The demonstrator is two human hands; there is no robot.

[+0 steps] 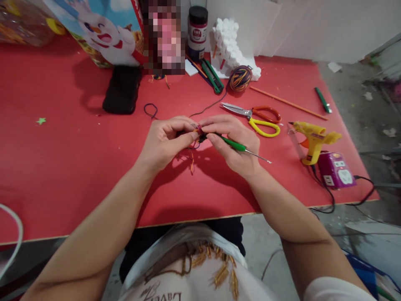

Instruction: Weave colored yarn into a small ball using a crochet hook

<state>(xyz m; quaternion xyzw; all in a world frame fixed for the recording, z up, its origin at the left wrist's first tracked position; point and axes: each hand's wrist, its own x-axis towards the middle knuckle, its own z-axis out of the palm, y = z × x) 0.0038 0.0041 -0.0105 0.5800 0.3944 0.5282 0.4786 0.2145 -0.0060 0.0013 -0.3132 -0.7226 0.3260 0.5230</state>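
Note:
Over the red table, my left hand (167, 140) pinches a small piece of multicoloured crochet work (199, 133) between thumb and forefinger. My right hand (236, 140) is closed around the green handle of a double-ended crochet hook (236, 145). One metal end points right, past the palm; the other reaches the stitches between my fingertips, partly hidden. A loose yarn tail (192, 165) hangs below the work. Dark yarn runs from behind my hands up to a multicoloured yarn ball (240, 78), and a dark loop of yarn (151, 110) lies left of my left hand.
Scissors (250, 115) lie beyond my right hand. A yellow glue gun (316, 140) and a purple box (336, 170) with cords stand at right. Farther back are a green cutter (213, 76), a black-lidded jar (197, 33), a white model (228, 44) and a black phone (122, 90).

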